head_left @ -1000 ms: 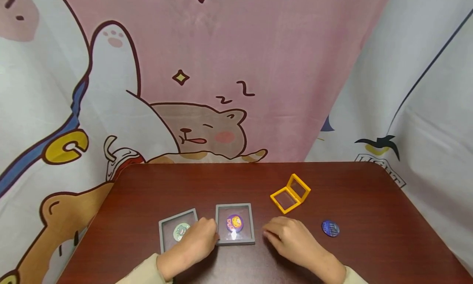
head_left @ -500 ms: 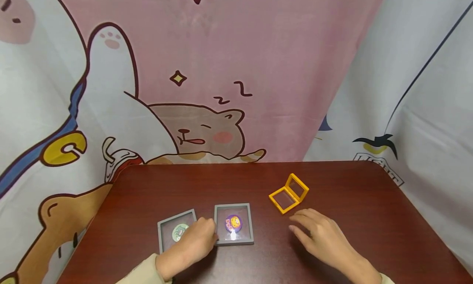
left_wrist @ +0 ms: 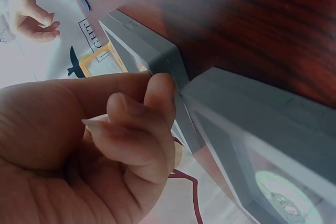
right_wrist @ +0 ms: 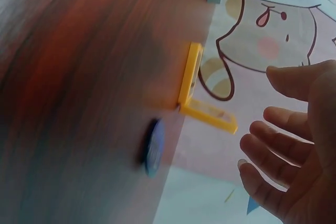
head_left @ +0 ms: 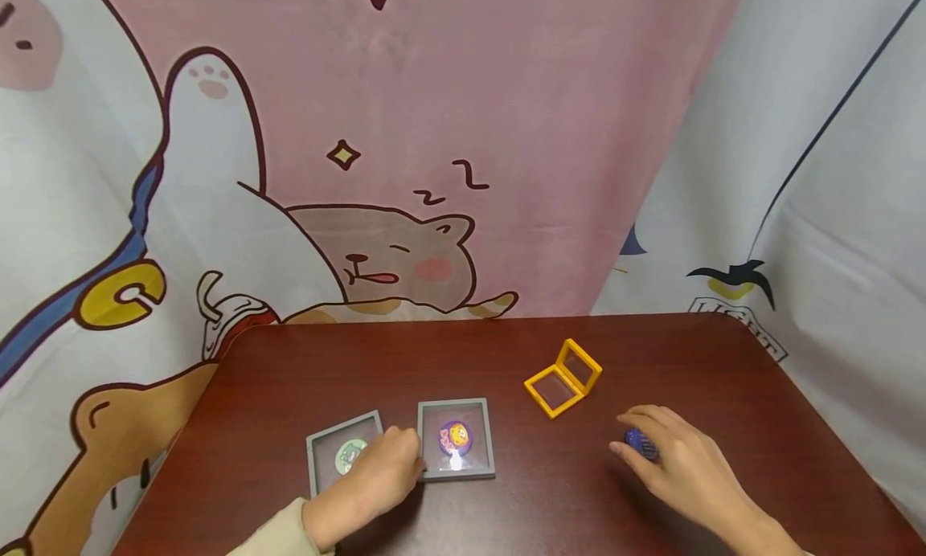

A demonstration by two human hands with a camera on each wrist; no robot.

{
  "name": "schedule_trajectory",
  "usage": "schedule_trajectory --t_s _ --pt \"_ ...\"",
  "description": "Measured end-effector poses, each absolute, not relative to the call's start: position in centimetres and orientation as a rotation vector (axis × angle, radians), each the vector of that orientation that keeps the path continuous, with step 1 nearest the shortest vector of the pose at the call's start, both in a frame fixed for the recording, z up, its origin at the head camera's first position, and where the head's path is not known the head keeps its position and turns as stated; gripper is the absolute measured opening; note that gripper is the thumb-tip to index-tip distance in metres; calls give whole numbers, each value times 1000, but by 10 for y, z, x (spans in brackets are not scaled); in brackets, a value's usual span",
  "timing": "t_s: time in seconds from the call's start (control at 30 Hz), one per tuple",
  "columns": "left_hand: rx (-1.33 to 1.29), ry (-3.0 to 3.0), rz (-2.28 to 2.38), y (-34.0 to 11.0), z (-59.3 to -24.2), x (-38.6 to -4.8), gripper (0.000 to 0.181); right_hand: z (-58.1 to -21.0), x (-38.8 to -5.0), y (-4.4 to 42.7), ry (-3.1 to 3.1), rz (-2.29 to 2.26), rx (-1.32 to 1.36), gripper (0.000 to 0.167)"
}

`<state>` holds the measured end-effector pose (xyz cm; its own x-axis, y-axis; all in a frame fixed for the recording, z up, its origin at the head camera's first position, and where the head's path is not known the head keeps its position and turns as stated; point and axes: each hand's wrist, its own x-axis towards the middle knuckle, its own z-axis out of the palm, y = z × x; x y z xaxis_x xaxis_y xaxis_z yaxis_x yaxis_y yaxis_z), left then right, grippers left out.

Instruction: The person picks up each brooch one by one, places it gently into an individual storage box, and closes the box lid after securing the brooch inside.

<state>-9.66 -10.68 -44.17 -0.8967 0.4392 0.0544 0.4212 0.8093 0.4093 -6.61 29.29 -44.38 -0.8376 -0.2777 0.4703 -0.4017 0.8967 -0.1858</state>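
Observation:
My left hand (head_left: 383, 476) rests with curled fingers by the left edge of a grey clear-film display frame (head_left: 489, 439), holding nothing that I can see. Its fingertips are at or very near the frame's corner in the left wrist view; contact is unclear. A round purple badge (head_left: 454, 437) sits inside that frame. My right hand (head_left: 683, 459) hovers over a round blue badge (head_left: 640, 443), fingers loosely bent and spread. Seen from the right wrist, a gap separates the fingers from the blue badge (right_wrist: 154, 148), which lies on the table.
A second grey display frame (head_left: 313, 464) with a pale green badge (head_left: 350, 455) lies tilted at the left, partly behind my left hand. A small yellow hinged frame (head_left: 552, 411) stands unfolded toward the back. Behind the brown table (head_left: 376, 355) hangs a printed curtain (head_left: 564, 138).
My right hand has moved right, from beside the grey frame to over the blue badge, its fingers spreading apart. The left hand has stayed in place.

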Motion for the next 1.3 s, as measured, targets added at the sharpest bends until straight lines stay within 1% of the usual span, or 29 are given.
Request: schedule_trajectory --t_s 0.37,0.57,0.67,0.77,0.93,0.97,1.3 --pt "665 2888 750 -105 -435 -99 41 -447 -67 314 -2794 410 340 50" --pt "684 2969 790 -94 -428 -106 50 -452 -67 319 -2859 398 298 54" --pt "675 3009 808 -87 -424 -109 50 -453 -69 321 -2874 392 299 55" --pt "669 3037 829 -78 -422 -115 40 -455 -69 321 -2900 393 282 57" --pt "704 3072 875 -65 -421 -126 7 -459 -72 321 -2920 384 282 58" --pt "705 3079 879 -63 -421 -129 7 -460 -72 322 -2919 381 288 58" --pt "720 3052 911 -38 -420 -149 34 -465 -74 326 -2948 330 322 57"
